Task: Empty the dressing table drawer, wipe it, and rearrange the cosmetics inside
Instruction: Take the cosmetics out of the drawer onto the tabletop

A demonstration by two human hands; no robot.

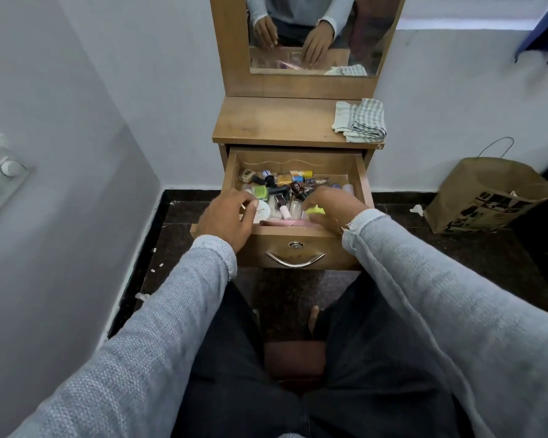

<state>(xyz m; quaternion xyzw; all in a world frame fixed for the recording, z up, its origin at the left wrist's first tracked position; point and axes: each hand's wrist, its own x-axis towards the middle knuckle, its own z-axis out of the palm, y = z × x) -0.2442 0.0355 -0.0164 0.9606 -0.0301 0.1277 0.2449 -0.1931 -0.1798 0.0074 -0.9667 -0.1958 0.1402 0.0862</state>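
The wooden drawer of the dressing table is pulled out and holds several cosmetics: nail polish bottles, small jars and tubes. My left hand reaches over the drawer's front left corner, its fingers closed around a round white compact. Over the front right part of the drawer, my right hand curls its fingers around a small yellow-green item. A pink flat item lies along the inside of the drawer front.
A folded checked cloth lies on the right of the wooden tabletop. A mirror stands behind it and reflects my hands. A brown paper bag stands on the dark floor at right. A wall closes in on the left.
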